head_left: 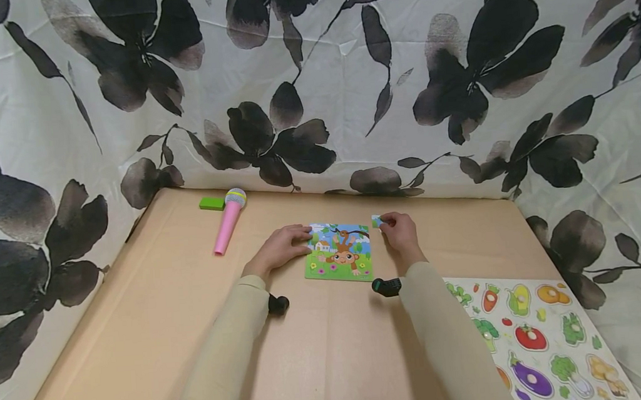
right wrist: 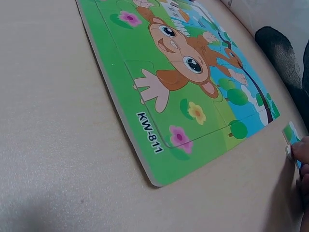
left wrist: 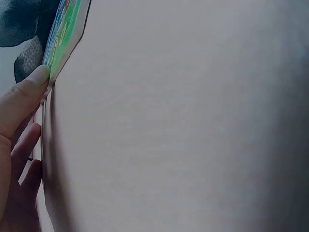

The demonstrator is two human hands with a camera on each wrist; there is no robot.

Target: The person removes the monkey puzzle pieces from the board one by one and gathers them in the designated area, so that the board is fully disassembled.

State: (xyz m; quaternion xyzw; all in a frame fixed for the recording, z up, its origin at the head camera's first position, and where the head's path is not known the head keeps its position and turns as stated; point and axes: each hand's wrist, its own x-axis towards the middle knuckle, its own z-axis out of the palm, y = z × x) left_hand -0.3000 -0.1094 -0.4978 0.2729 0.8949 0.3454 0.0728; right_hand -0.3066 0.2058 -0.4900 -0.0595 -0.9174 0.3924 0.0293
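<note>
A square jigsaw puzzle (head_left: 340, 269) with a cartoon monkey on green and blue lies flat on the table. My left hand (head_left: 282, 246) is at its left side, fingertips touching the edge near the upper left corner. The left wrist view has the thumb (left wrist: 38, 76) against the puzzle's edge, other fingers loosely bent below. Just right of the puzzle, my right hand (head_left: 401, 234) pinches a small blue and green puzzle piece (head_left: 375, 221) between thumb and fingers. In the right wrist view the piece (right wrist: 291, 133) sits apart from the board, partly hidden by the fingertips.
A pink toy microphone (head_left: 229, 226) and a green block (head_left: 211, 203) lie at the back left. On the right, partly under my right sleeve, is a white sheet (head_left: 579, 292) of vegetable pictures. Floral cloth (head_left: 346, 97) hangs behind the table (head_left: 333, 356).
</note>
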